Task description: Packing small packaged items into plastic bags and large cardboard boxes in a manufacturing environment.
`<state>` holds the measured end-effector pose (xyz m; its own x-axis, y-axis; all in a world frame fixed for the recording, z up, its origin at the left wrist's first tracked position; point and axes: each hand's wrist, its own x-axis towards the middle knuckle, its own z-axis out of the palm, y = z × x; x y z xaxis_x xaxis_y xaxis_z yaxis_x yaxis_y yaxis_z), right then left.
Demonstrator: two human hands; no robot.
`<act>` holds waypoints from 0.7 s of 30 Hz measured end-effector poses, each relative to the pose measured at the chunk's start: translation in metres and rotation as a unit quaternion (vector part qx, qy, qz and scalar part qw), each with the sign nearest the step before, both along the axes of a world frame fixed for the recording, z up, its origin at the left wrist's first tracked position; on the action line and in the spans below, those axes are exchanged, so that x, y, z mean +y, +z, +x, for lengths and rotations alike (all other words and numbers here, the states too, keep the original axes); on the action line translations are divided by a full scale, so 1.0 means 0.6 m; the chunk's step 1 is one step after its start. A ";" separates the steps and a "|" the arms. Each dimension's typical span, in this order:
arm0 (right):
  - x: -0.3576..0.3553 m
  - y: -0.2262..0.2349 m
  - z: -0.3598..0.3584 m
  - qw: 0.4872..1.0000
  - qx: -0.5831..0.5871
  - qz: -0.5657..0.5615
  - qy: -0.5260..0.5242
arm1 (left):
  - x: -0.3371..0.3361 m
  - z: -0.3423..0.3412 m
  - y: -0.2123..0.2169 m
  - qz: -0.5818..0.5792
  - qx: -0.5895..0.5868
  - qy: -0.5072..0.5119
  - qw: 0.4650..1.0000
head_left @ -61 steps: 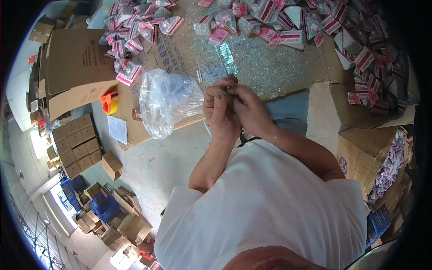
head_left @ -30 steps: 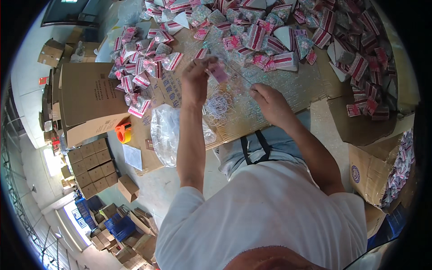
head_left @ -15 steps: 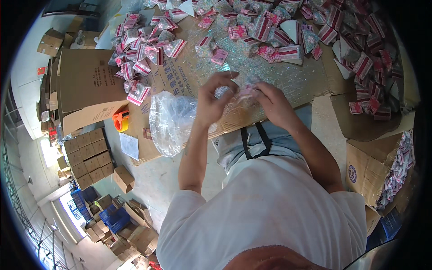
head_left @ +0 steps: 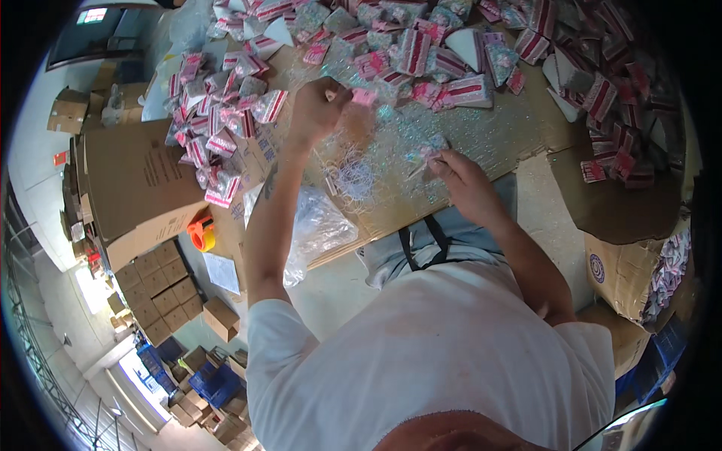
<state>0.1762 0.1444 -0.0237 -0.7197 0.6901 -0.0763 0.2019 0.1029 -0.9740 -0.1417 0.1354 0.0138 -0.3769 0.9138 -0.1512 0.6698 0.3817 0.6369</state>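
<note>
Overhead, two hands work among small packets on a cardboard sheet.

Seen from the head camera, the left hand (head_left: 316, 109) is curled shut, pinching a small pink packet (head_left: 364, 96) above the cardboard sheet (head_left: 496, 139). Nearer the sheet's front edge, the right hand (head_left: 462, 180) is closed on something small and glittery, too blurred to identify. A crinkled clear plastic bag (head_left: 320, 225) hangs off that front edge. Glossy pink-and-white packets (head_left: 218, 143) heap along the sheet's far side, many cut off by the dark rim.

packets (head_left: 226, 143): pink/white, red stripe | sheet (head_left: 451, 128): clear, glittery specks | boxes (head_left: 135, 180): brown | shirt (head_left: 429, 361): white | tape roll (head_left: 200, 233): orange
</note>
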 end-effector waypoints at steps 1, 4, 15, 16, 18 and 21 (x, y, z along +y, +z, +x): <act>0.002 0.008 -0.009 1.000 0.001 -0.003 0.007 | -0.012 0.004 0.008 -0.003 0.001 0.007 1.000; 0.011 0.033 -0.025 0.987 -0.023 -0.141 0.075 | -0.031 0.062 0.057 0.062 -0.278 0.090 0.954; 0.006 0.018 -0.034 0.970 -0.029 -0.239 0.023 | -0.083 0.191 0.079 0.217 -0.066 -0.146 0.963; 0.012 0.021 -0.034 0.971 -0.027 -0.238 0.019 | -0.082 0.190 0.093 0.214 -0.091 -0.150 0.961; 0.026 0.028 -0.031 0.993 0.058 -0.099 0.033 | -0.066 0.158 0.086 0.210 -0.121 -0.095 0.965; 0.016 0.022 -0.015 0.992 0.013 -0.123 0.001 | 0.031 0.098 0.054 0.176 0.050 0.012 0.983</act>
<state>0.1670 0.1541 -0.0106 -0.7250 0.6515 -0.2235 0.1766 -0.1378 -0.9746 -0.0827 0.1542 0.0462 -0.3958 0.8936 0.2117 0.7295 0.1660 0.6635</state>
